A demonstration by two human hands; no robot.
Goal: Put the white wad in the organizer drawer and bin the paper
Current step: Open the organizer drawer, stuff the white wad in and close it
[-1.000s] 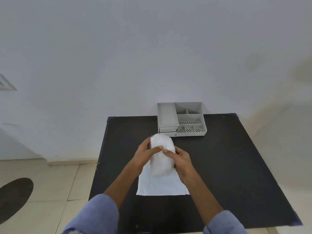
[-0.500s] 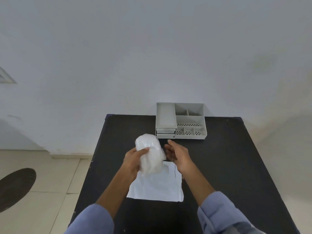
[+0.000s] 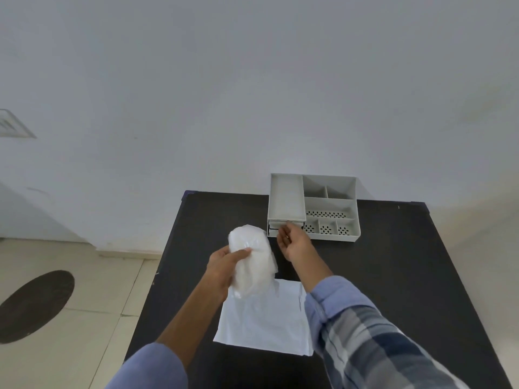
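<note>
Left hand (image 3: pixel 224 266): wrapped around the white wad (image 3: pixel 251 259), thumb across its front, fingers behind it — a full grasp, with the wad held up off the table.

White wad: a soft, crumpled, translucent-looking bundle, upright in the left hand, above the far edge of the paper and near the front-left corner of the organizer.

Right hand (image 3: pixel 292 242): reached forward, palm turned toward the left, fingers loosely curled and holding nothing; the fingertips (image 3: pixel 286 226) are at the front of the organizer's drawer stack (whether they touch the drawer front cannot be told).

Organizer (image 3: pixel 328 204): light grey, at the far edge of the table against the wall; a long tray on its left sits over the drawer (image 3: pixel 273 228), with open compartments to the right, some with perforated floors.

Drawer: only a thin strip of its front shows under the tray — how far it is pulled out is unclear.

Paper (image 3: pixel 264 324): a flat white sheet on the table, nearer the person than the wad, its right edge partly covered by the right sleeve (image 3: pixel 362 327).

Table (image 3: pixel 393 276): black, matte top.

Floor (image 3: pixel 92 279): pale tiles to the left, with a dark round patch (image 3: pixel 33 304).
</note>
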